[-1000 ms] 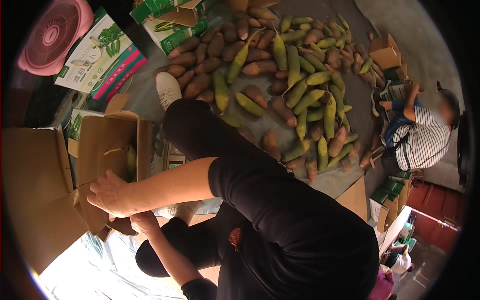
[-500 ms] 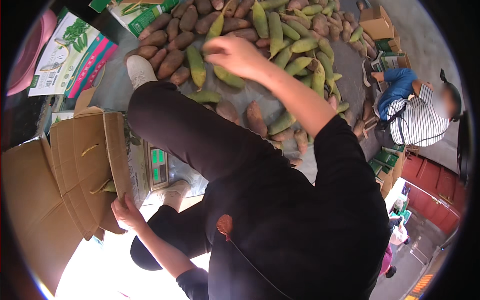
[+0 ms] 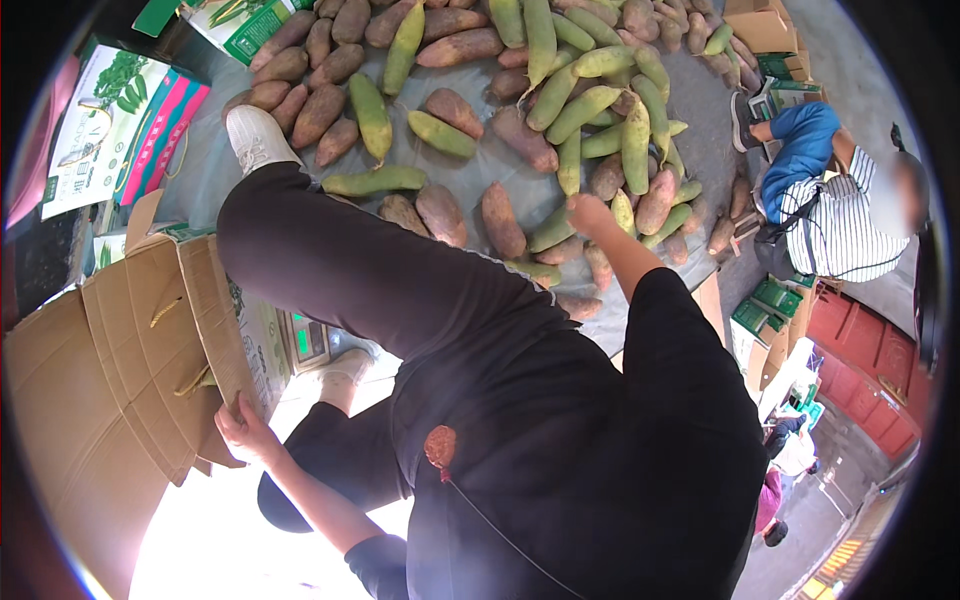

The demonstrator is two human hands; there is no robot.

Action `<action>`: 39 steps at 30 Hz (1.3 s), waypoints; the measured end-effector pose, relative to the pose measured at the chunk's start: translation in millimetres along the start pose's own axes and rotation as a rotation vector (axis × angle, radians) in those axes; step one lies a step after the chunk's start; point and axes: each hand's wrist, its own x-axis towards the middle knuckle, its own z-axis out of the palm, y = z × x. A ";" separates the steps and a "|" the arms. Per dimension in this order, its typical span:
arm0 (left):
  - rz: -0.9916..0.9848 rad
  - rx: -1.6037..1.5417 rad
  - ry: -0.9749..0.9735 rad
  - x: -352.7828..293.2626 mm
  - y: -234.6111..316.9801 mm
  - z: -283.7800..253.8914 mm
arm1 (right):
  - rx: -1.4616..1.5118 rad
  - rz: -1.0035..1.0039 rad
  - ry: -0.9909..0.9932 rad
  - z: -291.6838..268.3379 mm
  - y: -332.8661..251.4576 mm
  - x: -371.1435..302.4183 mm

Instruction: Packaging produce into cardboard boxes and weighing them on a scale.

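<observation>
My left hand (image 3: 246, 432) is closed on the edge of an opened cardboard box (image 3: 215, 330) at the left, thumb along its rim. Twisted cord handles poke through the box's brown flaps. My right hand (image 3: 590, 214) is closed at the lower end of a green radish (image 3: 568, 164), at the near side of the pile; its fingers are partly hidden. Around it lie more green radishes (image 3: 637, 150) and reddish-brown roots (image 3: 657, 200). Further left, another green radish (image 3: 376, 181) and a reddish-brown root (image 3: 441, 215) lie beside my knee.
A scale with a lit green display (image 3: 304, 342) stands beside the box. Printed cartons (image 3: 105, 130) and a pink tub (image 3: 45, 150) are at the far left. A seated person in a striped shirt (image 3: 840, 225) is at the right, near green-and-brown boxes (image 3: 770, 320).
My right hand has moved right and nearer, from above the middle roots to the green radish's end. My left hand stays on the box edge. The whole view has shifted slightly.
</observation>
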 end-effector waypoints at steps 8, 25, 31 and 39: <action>0.000 0.033 -0.013 0.3 -0.8 1.2 | -0.552 -0.271 -0.238 25.0 -56.1 -26.4; -0.032 0.025 -0.025 2.9 7.1 -2.3 | -0.652 -0.396 -0.248 35.4 -59.3 -18.9; -0.063 -0.001 -0.038 2.7 5.8 1.5 | -0.515 -0.200 -0.102 12.5 -54.7 -11.9; -0.066 0.034 -0.044 1.9 8.7 -2.3 | -0.136 0.111 0.072 -16.7 -46.4 -10.9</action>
